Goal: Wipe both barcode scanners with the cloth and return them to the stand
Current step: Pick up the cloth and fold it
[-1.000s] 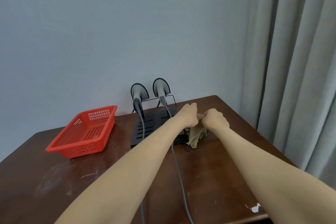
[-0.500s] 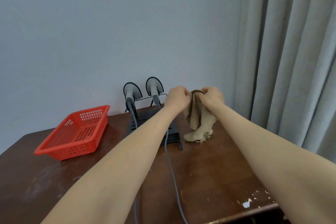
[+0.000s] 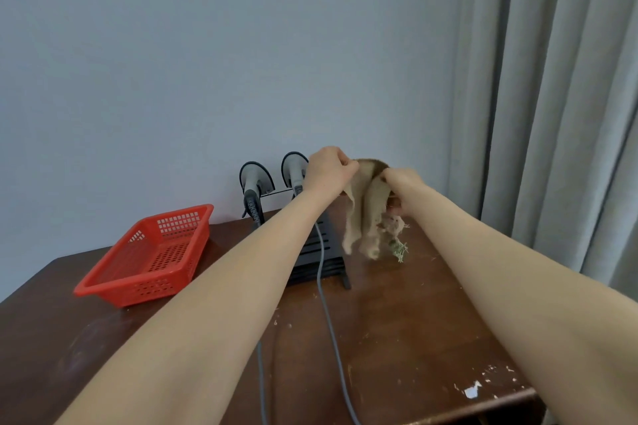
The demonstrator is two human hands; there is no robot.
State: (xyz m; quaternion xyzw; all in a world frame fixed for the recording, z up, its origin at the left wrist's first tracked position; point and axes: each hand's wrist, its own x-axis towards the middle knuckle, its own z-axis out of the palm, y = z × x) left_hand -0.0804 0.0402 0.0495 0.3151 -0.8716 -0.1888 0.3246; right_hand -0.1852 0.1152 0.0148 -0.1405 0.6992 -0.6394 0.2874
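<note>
Two grey barcode scanners sit upright in a black wire stand [image 3: 324, 248] at the back of the table: the left scanner [image 3: 254, 183] and the right scanner [image 3: 293, 171], each with a grey cable running toward me. A beige frayed cloth [image 3: 364, 217] hangs in the air just right of the stand, clear of the tabletop. My left hand [image 3: 328, 171] pinches its upper left edge and partly covers the right scanner. My right hand [image 3: 402, 183] grips the cloth's upper right part.
A red plastic basket [image 3: 148, 259] stands on the left of the dark wooden table [image 3: 414, 338]. Grey curtains [image 3: 552, 114] hang at the right, close to the table's edge. The two cables [image 3: 328, 321] cross the middle of the table.
Both hands lifted the cloth from the tabletop beside the stand up into the air and moved slightly apart, so the cloth opens out between them.
</note>
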